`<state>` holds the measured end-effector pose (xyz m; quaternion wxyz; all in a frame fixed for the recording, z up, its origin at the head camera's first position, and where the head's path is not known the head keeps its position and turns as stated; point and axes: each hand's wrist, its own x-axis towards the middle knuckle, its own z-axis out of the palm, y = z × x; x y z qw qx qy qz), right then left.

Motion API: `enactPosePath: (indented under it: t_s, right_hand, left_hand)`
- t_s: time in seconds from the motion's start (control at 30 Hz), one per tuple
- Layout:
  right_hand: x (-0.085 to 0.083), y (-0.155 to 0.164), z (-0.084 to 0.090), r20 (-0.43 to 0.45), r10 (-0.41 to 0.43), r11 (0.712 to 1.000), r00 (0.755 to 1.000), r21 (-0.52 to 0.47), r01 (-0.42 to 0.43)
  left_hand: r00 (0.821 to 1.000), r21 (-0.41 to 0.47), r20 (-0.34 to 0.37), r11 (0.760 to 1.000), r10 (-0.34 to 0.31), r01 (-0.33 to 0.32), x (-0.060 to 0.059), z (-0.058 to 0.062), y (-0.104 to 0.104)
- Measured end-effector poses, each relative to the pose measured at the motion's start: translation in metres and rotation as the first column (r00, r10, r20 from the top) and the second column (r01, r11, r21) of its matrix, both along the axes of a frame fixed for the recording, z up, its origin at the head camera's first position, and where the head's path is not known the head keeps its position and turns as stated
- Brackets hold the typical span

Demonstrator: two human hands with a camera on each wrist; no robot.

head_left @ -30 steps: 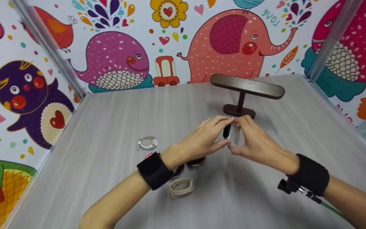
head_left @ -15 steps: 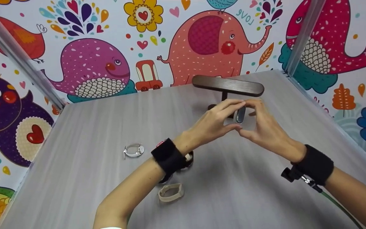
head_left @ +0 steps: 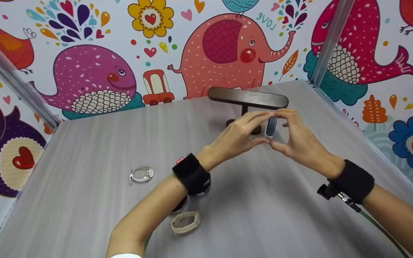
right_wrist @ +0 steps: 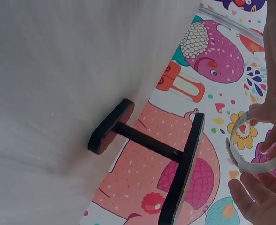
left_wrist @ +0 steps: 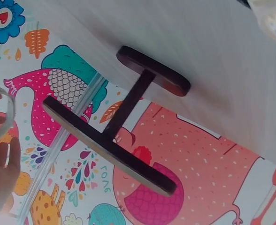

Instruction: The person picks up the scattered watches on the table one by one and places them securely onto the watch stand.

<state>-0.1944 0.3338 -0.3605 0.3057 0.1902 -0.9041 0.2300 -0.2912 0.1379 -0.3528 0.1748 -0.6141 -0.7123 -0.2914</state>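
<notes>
Head view first: left hand (head_left: 240, 134) and right hand (head_left: 294, 138) meeting above the far middle of the tabletop (head_left: 84, 150), fingertips of both pinching a small watch (head_left: 271, 128) between them — dark face turned edge-on, pale translucent strap looping round. Held up off the surface, just in front of the dark wooden T-shaped stand (head_left: 247, 98), not touching it as far as can be told.

Right wrist view showing the clear strap (right_wrist: 253, 161) as an open curve gripped top and bottom by fingertips (right_wrist: 269, 111), stand (right_wrist: 175, 154) well beyond. Left wrist view catching only a sliver of the band at the frame's left edge, plus the stand's bar and base.

Handling, as a judgement: light, the strap soft and springy, likely to flex or twist if squeezed mid-loop; glassy face probably slick and worth keeping fingers off. Best taken at the strap close to the case, one side per hand — much as held now.

Elsewhere on the tabletop: a white watch (head_left: 141, 174) toward the left edge, a beige band (head_left: 186, 222) near the front edge, and something dark (head_left: 179, 204) mostly hidden under the left forearm.
</notes>
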Motion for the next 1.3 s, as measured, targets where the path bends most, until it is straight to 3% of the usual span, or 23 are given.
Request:
enactPosePath:
  t_s: [0.13, 0.27, 0.4, 0.63, 0.77, 0.97, 1.07, 1.2, 1.3]
  right_hand:
    - [-0.004, 0.006, 0.005, 0.038, -0.038, 0.998, 0.999, -0.040, 0.039]
    - [-0.009, 0.017, 0.010, 0.096, -0.100, 0.990, 0.990, -0.088, 0.109]
    - [-0.013, 0.027, 0.016, 0.152, -0.142, 0.979, 0.978, -0.122, 0.162]
    - [-0.024, 0.041, 0.030, 0.242, -0.187, 0.973, 0.952, -0.088, 0.214]
    - [-0.033, 0.055, 0.036, 0.279, -0.191, 0.979, 0.941, -0.021, 0.204]
    - [-0.051, 0.076, 0.037, 0.327, -0.170, 0.984, 0.930, 0.004, 0.179]
    - [-0.061, 0.082, 0.034, 0.412, -0.156, 0.984, 0.898, -0.012, 0.176]
    - [-0.074, 0.086, 0.030, 0.499, -0.141, 0.985, 0.855, -0.013, 0.170]
    - [-0.084, 0.084, 0.029, 0.524, -0.125, 0.987, 0.843, -0.018, 0.158]
  left_hand:
    - [0.995, -0.078, -0.055, 0.994, 0.078, -0.082, -0.021, 0.004, 0.000]
    - [0.972, -0.147, -0.085, 0.962, 0.220, -0.230, -0.048, 0.013, 0.001]
    - [0.932, -0.256, -0.045, 0.898, 0.359, -0.358, -0.073, 0.023, -0.004]
    - [0.863, -0.437, 0.034, 0.783, 0.505, -0.441, -0.103, 0.026, -0.021]
    - [0.817, -0.493, 0.072, 0.732, 0.572, -0.470, -0.114, 0.025, -0.024]
    - [0.780, -0.526, 0.135, 0.712, 0.611, -0.466, -0.121, 0.021, -0.020]
    - [0.763, -0.550, 0.140, 0.691, 0.631, -0.470, -0.122, 0.014, -0.017]
    - [0.757, -0.555, 0.126, 0.678, 0.641, -0.482, -0.123, 0.008, -0.016]
    - [0.763, -0.545, 0.103, 0.678, 0.638, -0.493, -0.124, 0.008, -0.019]
